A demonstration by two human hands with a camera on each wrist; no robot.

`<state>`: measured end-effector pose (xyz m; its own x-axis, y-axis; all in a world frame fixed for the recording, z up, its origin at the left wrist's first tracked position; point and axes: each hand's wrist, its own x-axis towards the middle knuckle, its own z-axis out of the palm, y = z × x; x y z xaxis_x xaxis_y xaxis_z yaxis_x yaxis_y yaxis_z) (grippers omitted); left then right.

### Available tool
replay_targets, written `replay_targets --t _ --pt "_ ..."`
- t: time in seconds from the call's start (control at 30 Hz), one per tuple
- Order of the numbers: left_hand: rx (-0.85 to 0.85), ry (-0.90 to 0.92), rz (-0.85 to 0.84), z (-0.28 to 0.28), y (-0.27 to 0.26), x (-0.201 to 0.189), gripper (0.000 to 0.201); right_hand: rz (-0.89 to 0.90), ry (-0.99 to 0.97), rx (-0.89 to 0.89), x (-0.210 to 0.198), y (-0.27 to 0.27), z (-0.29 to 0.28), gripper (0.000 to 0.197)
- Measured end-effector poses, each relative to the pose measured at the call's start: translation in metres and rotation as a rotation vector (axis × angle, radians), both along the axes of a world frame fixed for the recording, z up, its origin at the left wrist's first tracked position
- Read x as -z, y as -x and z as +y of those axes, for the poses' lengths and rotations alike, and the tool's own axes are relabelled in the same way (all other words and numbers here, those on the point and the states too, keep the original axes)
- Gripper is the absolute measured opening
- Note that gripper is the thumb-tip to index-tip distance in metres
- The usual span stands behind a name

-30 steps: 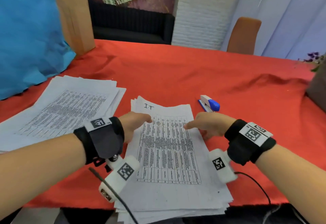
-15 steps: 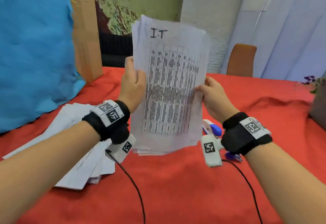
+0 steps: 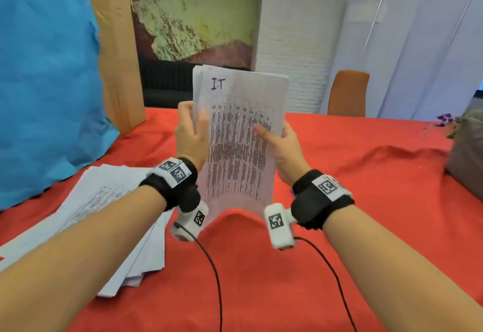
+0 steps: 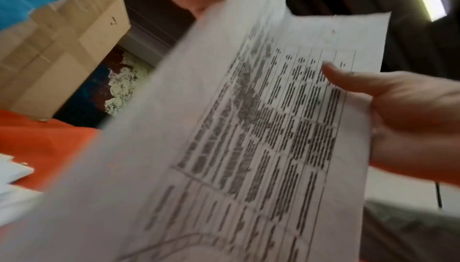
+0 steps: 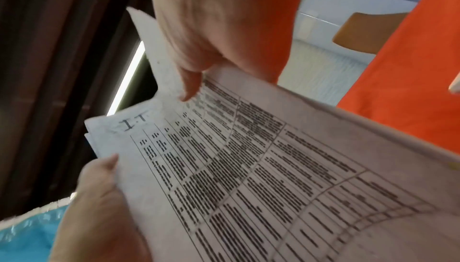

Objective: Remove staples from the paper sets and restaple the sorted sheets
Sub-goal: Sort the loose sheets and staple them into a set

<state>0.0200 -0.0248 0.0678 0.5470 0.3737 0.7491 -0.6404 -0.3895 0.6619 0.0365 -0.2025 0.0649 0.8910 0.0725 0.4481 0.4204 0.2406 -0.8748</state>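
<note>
A set of printed sheets headed "IT" [image 3: 239, 133] stands upright above the red table, its bottom edge bowed against the cloth. My left hand [image 3: 192, 133] grips its left edge, thumb on the front. On the right edge my right hand [image 3: 281, 143] holds it, thumb across the printed table. Both wrist views show the same paper set [image 4: 248, 138] [image 5: 248, 177] close up with a thumb on it. No stapler shows in any view.
A second spread pile of printed papers [image 3: 104, 214] lies on the red tablecloth [image 3: 366, 174] at the left. A blue sheet [image 3: 47, 83] and cardboard box [image 3: 117, 57] stand at the far left, an orange chair [image 3: 347, 93] behind the table, a grey object [image 3: 467, 153] at the right edge.
A second ago the "IT" set lay flat under both hands. Both hands then raised it upright, and now it has dropped lower so its bottom edge bows on the table.
</note>
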Motion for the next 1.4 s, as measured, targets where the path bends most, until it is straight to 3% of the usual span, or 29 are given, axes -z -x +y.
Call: replay_targets --t 0.1,0.23,0.33,0.4,0.5,0.6,0.7,0.8,0.87,0.97,1.03,1.1,1.27,1.33,1.4 --pt "0.004 0.124 -0.078 0.008 -0.010 -0.005 0.029 -0.007 -0.031 0.006 -0.013 -0.005 -0.010 0.052" --pt "0.054 0.017 0.123 0.014 -0.011 0.021 0.045 0.054 0.075 -0.049 0.003 -0.007 -0.021 0.049" --pt "0.010 -0.005 -0.062 0.001 -0.007 0.008 0.036 -0.011 -0.019 0.047 -0.007 -0.002 -0.005 0.034" --pt "-0.035 0.107 -0.136 0.002 -0.011 -0.012 0.029 -0.079 -0.043 0.078 -0.025 -0.005 -0.001 0.026" --pt "-0.071 0.185 -0.104 0.015 -0.019 -0.014 0.018 -0.078 0.109 0.046 -0.030 -0.012 -0.014 0.027" --pt "-0.051 0.125 0.016 0.016 -0.015 0.019 0.020 0.072 0.257 -0.022 0.006 -0.020 -0.023 0.035" --pt "-0.059 0.057 0.067 0.009 -0.017 0.028 0.021 0.086 0.198 -0.043 0.020 -0.023 -0.015 0.037" --pt "-0.185 -0.121 0.046 0.014 -0.022 0.002 0.019 0.061 0.187 0.113 0.006 -0.034 -0.021 0.025" --pt "-0.216 -0.203 0.155 0.024 -0.027 -0.008 0.020 0.115 0.377 0.281 0.004 -0.049 -0.040 0.040" --pt "-0.152 -0.293 0.475 0.034 -0.031 0.017 0.021 0.409 1.095 0.496 0.033 -0.070 -0.083 0.058" --pt "-0.057 -0.376 0.648 0.028 -0.028 0.052 0.020 0.563 1.516 0.407 0.060 -0.070 -0.098 0.047" --pt "0.070 -0.383 0.735 0.019 -0.019 0.077 0.021 0.577 1.687 0.358 0.077 -0.064 -0.098 0.044" --pt "0.160 -0.314 0.788 0.009 -0.009 0.092 0.021 0.522 1.436 0.577 0.075 -0.069 -0.092 0.048" --pt "0.183 -0.302 0.755 0.007 -0.010 0.093 0.023 0.449 1.049 0.696 0.061 -0.074 -0.084 0.046" --pt "0.201 -0.308 0.710 0.001 -0.013 0.094 0.024 0.258 0.672 0.677 0.042 -0.070 -0.066 0.049"
